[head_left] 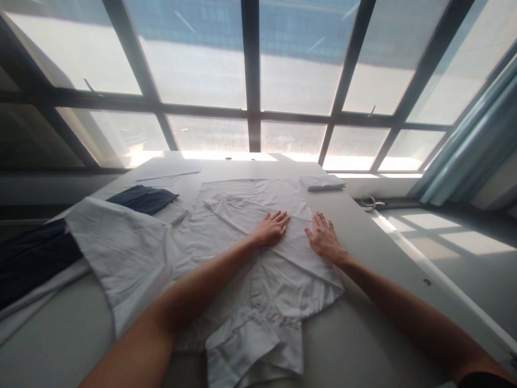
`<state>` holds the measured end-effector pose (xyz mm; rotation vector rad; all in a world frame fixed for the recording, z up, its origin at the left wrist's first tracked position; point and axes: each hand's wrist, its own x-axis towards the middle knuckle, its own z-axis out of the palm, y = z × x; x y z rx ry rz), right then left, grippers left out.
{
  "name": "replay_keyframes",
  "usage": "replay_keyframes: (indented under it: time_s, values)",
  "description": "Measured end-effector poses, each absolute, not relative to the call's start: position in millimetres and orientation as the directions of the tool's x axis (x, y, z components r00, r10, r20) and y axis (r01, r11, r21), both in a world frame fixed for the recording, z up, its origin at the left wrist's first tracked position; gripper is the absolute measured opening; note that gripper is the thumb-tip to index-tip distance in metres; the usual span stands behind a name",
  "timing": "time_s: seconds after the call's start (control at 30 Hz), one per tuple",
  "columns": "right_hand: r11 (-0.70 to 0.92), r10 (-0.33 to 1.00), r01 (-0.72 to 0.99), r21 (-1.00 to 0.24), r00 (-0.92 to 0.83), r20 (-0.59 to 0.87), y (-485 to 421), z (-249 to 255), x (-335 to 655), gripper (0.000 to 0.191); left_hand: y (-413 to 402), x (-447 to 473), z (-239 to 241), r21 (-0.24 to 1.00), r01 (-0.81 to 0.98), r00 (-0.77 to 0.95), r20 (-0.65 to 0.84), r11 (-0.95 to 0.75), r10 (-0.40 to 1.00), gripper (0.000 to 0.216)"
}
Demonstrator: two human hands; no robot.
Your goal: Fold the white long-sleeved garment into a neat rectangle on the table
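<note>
A white shirt (226, 231) lies spread over the table, its collar end toward me and one sleeve stretched out to the left. The right side is folded inward over the body. My left hand (272, 228) rests flat on the middle of the cloth, fingers stretched out. Flat on the shirt's right edge lies my right hand (322, 235), its fingers extended and close together. Neither hand grips the fabric. Wrinkles run across the shirt around both hands, and the near end is bunched.
The white table (388, 312) reaches toward large windows. A folded white cloth (323, 182) sits at the far right. Dark blue cloths (143, 198) lie to the left, near white sheets (167, 170). A cable (369, 202) and a blue curtain (464, 129) are off to the right.
</note>
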<state>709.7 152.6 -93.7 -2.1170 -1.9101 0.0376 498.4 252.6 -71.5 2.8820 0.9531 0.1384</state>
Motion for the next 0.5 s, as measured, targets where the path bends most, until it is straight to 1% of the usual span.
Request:
replay_keyframes:
  time_s: [0.07, 0.13, 0.2, 0.27, 0.4, 0.5]
  values:
    - [0.046, 0.987, 0.973, -0.226, -0.009, 0.16, 166, -88, 695, 0.069, 253, 498, -73, 0.122, 0.582, 0.803, 0.072, -0.804, 0.592, 0.056]
    - [0.157, 0.984, 0.961, -0.229, -0.134, 0.114, 184, -85, 686, 0.068, 254, 498, -75, 0.122, 0.576, 0.804, 0.092, -0.808, 0.587, 0.056]
    - [0.193, 0.981, 0.954, -0.228, -0.181, 0.072, 203, -85, 689, 0.067, 255, 497, -77, 0.119, 0.574, 0.805, 0.099, -0.81, 0.585, 0.056]
    - [0.142, 0.99, 0.966, -0.216, -0.136, 0.044, 221, -86, 706, 0.067, 255, 497, -77, 0.11, 0.576, 0.806, 0.091, -0.81, 0.585, 0.056]
    - [-0.027, 1.0, 0.985, -0.17, 0.027, -0.002, 252, -82, 745, 0.065, 255, 498, -77, 0.104, 0.577, 0.807, 0.084, -0.81, 0.585, 0.056]
    - [-0.02, 0.999, 0.988, -0.155, 0.026, 0.037, 279, -78, 744, 0.063, 253, 498, -77, 0.111, 0.58, 0.802, 0.096, -0.807, 0.59, 0.056]
